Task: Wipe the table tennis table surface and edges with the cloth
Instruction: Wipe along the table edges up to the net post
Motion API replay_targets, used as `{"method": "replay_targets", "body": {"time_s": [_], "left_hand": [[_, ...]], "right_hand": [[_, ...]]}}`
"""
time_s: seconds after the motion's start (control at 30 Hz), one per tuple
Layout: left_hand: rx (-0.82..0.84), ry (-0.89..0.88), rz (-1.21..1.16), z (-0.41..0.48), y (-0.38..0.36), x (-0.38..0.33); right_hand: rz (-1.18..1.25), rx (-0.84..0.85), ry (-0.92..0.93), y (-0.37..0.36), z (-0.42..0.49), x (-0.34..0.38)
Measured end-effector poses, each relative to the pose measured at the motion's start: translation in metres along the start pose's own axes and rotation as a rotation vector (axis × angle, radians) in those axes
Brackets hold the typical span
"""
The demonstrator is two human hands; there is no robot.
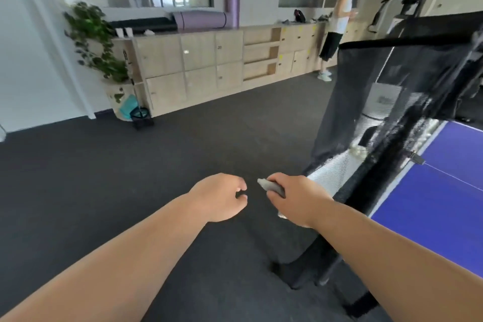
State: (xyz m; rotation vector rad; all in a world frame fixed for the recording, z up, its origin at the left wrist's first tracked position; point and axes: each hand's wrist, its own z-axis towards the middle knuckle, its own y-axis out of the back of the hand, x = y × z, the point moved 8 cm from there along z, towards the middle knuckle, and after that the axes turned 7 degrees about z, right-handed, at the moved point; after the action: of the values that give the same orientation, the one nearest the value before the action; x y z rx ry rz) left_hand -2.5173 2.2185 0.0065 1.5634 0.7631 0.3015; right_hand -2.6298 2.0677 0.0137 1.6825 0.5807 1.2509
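Two questions, biggest things first: what fills the view?

Mostly dark, speckled rubbery floor [130, 178]. At the right edge sits the table tennis table [444, 204], its top smooth, flat and blue with a white border line and a thin white centre line.

And the black thing standing over it?

That is a mesh net [379, 112], see-through black fabric on a black frame, rising at the table's left side. Behind, along the far wall, runs a row of pale wooden cabinets [196, 65] with flat square doors, rolled purple mats [198, 19] on top and a leafy plant [96, 39] at the left end. Another person [337, 23] stands by the cabinets.

Now the hands?

Both bare forearms reach forward over the floor. The left hand [219, 198] holds nothing, its fingers loosely curled with the thumb near the fingertips. The right hand [295, 198] is closed round the cloth [271, 186].

Where is the cloth, and how does it lie?

It is over the floor, just left of the table's edge and the net frame, apart from the blue top. It looks grey, soft and bunched into a short roll. Its long axis runs from upper left to lower right through the fist, and the free end pokes out toward the left hand, close but not touching. A pale scrap shows under the wrist.
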Motion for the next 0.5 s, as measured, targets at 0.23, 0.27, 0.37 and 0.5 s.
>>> {"method": "replay_targets", "body": {"time_s": [0.23, 0.27, 0.37, 0.5], "left_hand": [[-0.030, 0.085, -0.020, 0.027, 0.059, 0.130], [-0.032, 0.096, -0.021, 0.033, 0.065, 0.146], [-0.031, 0.118, -0.026, 0.059, 0.080, 0.181], [-0.030, 0.128, -0.046, 0.108, 0.084, 0.210]], "right_hand": [[-0.060, 0.025, 0.100, -0.024, 0.106, 0.084], [-0.058, 0.031, 0.103, -0.025, 0.119, 0.091], [-0.036, 0.027, 0.102, -0.028, 0.160, 0.101], [-0.077, 0.057, 0.129, -0.038, 0.216, 0.102]]}}
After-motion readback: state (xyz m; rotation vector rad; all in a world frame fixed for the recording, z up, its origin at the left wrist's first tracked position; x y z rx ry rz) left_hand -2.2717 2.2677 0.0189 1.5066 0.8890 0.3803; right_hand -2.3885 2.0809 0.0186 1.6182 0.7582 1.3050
